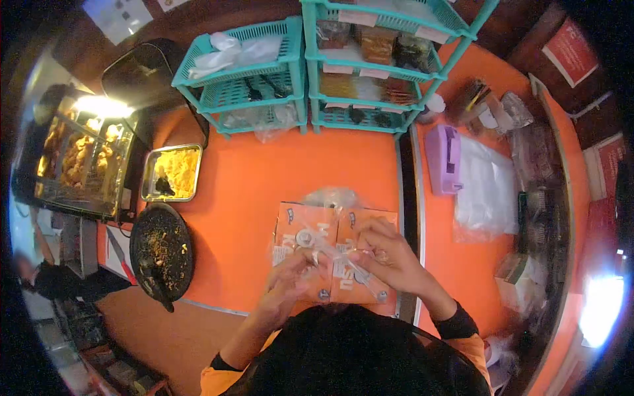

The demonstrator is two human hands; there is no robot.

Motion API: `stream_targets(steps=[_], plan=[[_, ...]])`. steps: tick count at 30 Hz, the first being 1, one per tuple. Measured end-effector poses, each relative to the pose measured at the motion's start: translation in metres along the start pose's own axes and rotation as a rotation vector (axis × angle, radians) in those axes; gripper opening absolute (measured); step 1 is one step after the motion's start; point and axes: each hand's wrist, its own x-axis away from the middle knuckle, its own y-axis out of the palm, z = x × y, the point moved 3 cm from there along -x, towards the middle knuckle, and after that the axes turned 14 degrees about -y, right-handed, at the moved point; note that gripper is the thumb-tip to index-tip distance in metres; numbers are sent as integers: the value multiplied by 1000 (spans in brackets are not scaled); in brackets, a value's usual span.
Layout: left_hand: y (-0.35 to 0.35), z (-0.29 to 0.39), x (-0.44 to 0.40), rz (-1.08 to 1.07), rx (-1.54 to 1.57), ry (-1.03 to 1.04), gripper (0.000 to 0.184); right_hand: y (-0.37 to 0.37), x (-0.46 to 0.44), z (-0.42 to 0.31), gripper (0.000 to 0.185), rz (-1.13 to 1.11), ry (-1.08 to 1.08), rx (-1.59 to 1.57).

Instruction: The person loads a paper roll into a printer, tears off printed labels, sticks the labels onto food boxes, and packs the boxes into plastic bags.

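Two orange boxes (288, 228) with white lettering lie side by side on the orange counter, inside a clear plastic bag (332, 196). Over the boxes, my left hand (290, 280) pinches a twisted part of the bag near the middle. From the other side my right hand (389, 259) has its fingers closed on the gathered plastic as well. The twisted strip of plastic runs between both hands and down across the right box. My fingers partly hide the lettering, and whether the plastic is knotted is hard to make out.
Teal basket racks (300, 72) stand at the back. On the left are a lit food case (86, 155), a metal tray (196, 188) of yellow food, a stone mortar (162, 244) and a knife (120, 256). A purple tape dispenser (444, 160) and plastic bags (485, 188) lie right.
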Motion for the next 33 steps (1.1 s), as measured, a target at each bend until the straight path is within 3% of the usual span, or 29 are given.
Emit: stream_targets(steps=[1, 3, 5, 7, 8, 10, 14, 15, 17, 19, 20, 21, 22, 24, 26, 28, 30, 33], plan=[[4, -3, 2, 96, 100, 59, 59, 0, 3, -4, 20, 5, -15, 4], [9, -10, -3, 118, 94, 111, 56, 4, 11, -4, 22, -119, 188, -122], [15, -14, -9, 129, 92, 153, 55, 7, 14, -4, 27, -156, 116, -123], [23, -12, -13, 350, -465, 207, 40, 8, 8, -16, 38, -205, 65, -119], [29, -9, -15, 343, -477, 212, 40, 10, 10, -16, 38, -191, 59, -116], [39, 3, -18, 530, -954, 317, 24, 12, 16, -14, 39, -240, -55, 231], [24, 12, -34, 492, -868, 312, 12, -11, 6, -8, 41, -140, -231, 379], [17, 10, -37, 404, -869, 211, 10, -23, -1, 1, 41, -135, -239, 384], [17, 6, -40, 318, -879, 118, 7, -61, -16, 28, 25, 67, -321, 236], [16, 1, -35, 374, -315, 35, 9, -125, -23, 74, 22, 214, 161, 256], [25, 2, -33, 383, -315, 42, 9, -154, -22, 137, 14, 473, 75, 365], [33, 2, -30, 466, -184, -35, 10, -185, -33, 151, 17, 562, 167, 558], [36, -1, -27, 549, -50, -110, 12, -208, -42, 184, 16, 587, 66, 696], [33, -6, -21, 549, -159, -98, 12, -228, -60, 246, 15, 611, -58, 814], [36, -3, -19, 548, -267, -98, 14, -230, -78, 264, 16, 509, 5, 960], [48, -4, -16, 490, -295, -208, 23, -232, -85, 270, 19, 513, 49, 832], [48, 0, -21, 518, -312, -222, 28, -232, -91, 272, 21, 377, 294, 1006], [33, -10, -22, 528, -269, -172, 36, -240, -87, 281, 20, 497, 207, 911]])
